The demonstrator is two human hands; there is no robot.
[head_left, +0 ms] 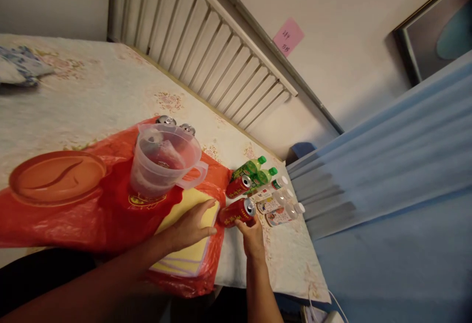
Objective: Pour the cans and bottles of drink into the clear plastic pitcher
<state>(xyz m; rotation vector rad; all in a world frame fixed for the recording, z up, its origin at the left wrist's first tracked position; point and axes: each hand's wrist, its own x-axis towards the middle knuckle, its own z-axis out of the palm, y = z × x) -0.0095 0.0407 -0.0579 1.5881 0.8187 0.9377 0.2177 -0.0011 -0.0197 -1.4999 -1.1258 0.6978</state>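
My right hand [252, 234] is wrapped round the lower side of a red can [236, 213], whose opened top faces right. My left hand [195, 225] has its fingers apart and holds nothing, over a stack of yellow cloths or sheets [186, 259] just left of that can. Another red can [239, 187] stands behind the held one, against green-capped bottles [248, 168]. Left of my hands a clear plastic pitcher [165, 158] with a handle stands on red plastic [84, 220]; something whitish is inside it. An orange-red round lid [57, 178] lies further left.
Two dark cans [165, 120] stand behind the pitcher. White-capped bottles [282, 215] stand right of the red cans. A floral cloth [103, 87] covers the surface. A white railing [217, 43] runs behind; a blue curtain [387, 185] hangs at the right.
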